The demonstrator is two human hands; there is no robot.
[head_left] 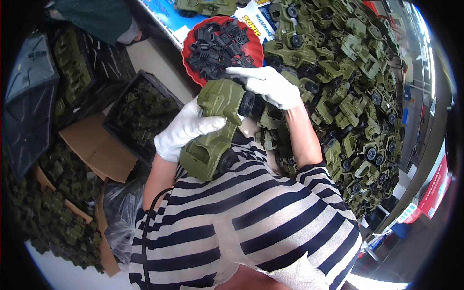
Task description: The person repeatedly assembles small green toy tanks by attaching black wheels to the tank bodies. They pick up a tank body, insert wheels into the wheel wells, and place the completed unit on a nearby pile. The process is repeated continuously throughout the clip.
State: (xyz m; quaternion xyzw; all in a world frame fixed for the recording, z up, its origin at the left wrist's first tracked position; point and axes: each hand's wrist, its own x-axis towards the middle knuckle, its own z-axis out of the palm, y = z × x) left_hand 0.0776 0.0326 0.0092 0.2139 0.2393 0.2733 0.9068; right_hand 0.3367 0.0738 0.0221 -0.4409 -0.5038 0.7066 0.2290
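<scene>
An olive-green toy jeep (pixel 212 130) with black wheels is in my left hand (pixel 181 128), white-gloved. The fingers are wrapped round its side and the thumb lies across it. At the jeep's far end is my right hand (pixel 270 84), also in a white glove, with fingers stretched out toward the left. Its fingertips are over the near edge of a red bowl (pixel 258 46). Black plastic parts (pixel 217 48) fill much of that bowl. No part can be made out in my right fingers, whose undersides are hidden.
Many green toy jeeps (pixel 348 106) are heaped to the right. A dark crate (pixel 108 121) of green parts, a cardboard box (pixel 96 145) and a clear plastic bag (pixel 123 208) are on the left. Another person's foot (pixel 133 36) shows at the upper left.
</scene>
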